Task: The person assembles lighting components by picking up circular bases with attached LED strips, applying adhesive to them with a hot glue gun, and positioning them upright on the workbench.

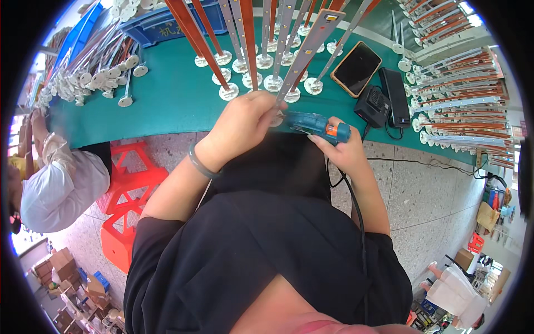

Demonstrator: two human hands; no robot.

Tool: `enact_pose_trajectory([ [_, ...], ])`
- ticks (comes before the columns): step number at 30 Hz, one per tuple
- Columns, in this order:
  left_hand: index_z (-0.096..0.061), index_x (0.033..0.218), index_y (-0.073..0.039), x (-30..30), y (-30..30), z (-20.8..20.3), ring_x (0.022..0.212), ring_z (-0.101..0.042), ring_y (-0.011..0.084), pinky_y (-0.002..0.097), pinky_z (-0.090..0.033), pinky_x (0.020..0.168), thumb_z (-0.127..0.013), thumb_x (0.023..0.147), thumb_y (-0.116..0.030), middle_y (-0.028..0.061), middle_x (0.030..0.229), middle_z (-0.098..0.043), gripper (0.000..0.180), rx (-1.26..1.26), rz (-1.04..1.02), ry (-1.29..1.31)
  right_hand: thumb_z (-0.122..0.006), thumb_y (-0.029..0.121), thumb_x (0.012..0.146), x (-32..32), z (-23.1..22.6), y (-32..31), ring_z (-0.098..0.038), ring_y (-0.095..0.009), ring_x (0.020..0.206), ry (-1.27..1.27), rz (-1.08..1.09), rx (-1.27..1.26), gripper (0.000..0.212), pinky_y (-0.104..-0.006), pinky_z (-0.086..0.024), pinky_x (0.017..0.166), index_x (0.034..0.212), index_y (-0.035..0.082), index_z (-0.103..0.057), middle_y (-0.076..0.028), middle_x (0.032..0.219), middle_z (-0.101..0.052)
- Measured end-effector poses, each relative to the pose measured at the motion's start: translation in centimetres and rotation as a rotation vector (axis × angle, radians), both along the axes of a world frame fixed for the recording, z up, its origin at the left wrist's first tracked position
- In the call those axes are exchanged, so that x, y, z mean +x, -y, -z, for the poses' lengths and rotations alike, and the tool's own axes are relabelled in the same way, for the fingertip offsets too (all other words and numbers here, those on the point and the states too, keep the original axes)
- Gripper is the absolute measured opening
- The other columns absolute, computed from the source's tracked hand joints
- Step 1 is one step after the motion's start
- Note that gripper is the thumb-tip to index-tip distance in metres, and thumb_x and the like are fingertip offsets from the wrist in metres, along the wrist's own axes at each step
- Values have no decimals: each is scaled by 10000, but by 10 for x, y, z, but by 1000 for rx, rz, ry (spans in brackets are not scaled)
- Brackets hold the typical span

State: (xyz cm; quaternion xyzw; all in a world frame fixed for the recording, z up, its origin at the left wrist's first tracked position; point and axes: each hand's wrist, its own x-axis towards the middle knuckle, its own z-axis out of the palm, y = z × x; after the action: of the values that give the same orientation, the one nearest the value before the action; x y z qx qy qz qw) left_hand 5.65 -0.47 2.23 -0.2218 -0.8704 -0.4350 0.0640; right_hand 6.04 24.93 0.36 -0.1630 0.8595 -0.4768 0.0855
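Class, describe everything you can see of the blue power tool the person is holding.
The blue power tool is a small handheld driver, seemingly plastic, teal-blue with an orange band near its rear. It lies roughly level at the edge of the green table, its nose pointing left toward the base of a long strip. The right hand wraps its rear end; the left hand steadies the strip at the nose. A black cable trails down from it.

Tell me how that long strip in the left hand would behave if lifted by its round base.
The strip looks long and thin, so it would probably flex and sway. Its small round base suggests it tips easily. The left hand grips it low, steadying it against the blue tool.
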Motion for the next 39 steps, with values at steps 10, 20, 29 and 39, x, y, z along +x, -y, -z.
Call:
enact_pose_trajectory([
  [10, -667, 1007, -31, 16, 12, -5, 858, -648, 343, 403, -521, 764, -601, 821, 16, 154, 897, -658, 202, -7, 19, -29, -755, 112, 818, -8, 19, -12, -560, -113, 624, 154, -8, -213, 196, -266, -455, 592, 934, 16, -630, -38, 786, -661],
  [20, -682, 1002, 27, -6, 121, -37, 854, -702, 225, 302, -543, 751, -620, 878, 22, 133, 921, -708, 139, 39, -385, -101, -667, 12, 849, -7, 31, -29, -606, -100, 699, 333, 9, -556, 361, -232, -498, 625, 1194, -32, -569, -132, 981, -699],
  [29, -677, 1026, 28, -47, 130, -2, 842, -704, 266, 324, -549, 744, -634, 871, 1, 162, 924, -703, 164, -36, -331, -121, -666, -9, 840, -5, 31, -25, -643, -138, 761, 294, 31, -571, 353, -251, -521, 635, 1180, -46, -578, -153, 995, -690],
  [39, -683, 1036, -21, -52, 134, 2, 913, -642, 381, 417, -518, 796, -600, 852, -56, 203, 936, -676, 205, 29, -333, -140, -646, -24, 831, -2, 36, -28, -636, -148, 711, 297, 78, -604, 382, -264, -520, 634, 1201, -52, -557, -172, 981, -694],
])
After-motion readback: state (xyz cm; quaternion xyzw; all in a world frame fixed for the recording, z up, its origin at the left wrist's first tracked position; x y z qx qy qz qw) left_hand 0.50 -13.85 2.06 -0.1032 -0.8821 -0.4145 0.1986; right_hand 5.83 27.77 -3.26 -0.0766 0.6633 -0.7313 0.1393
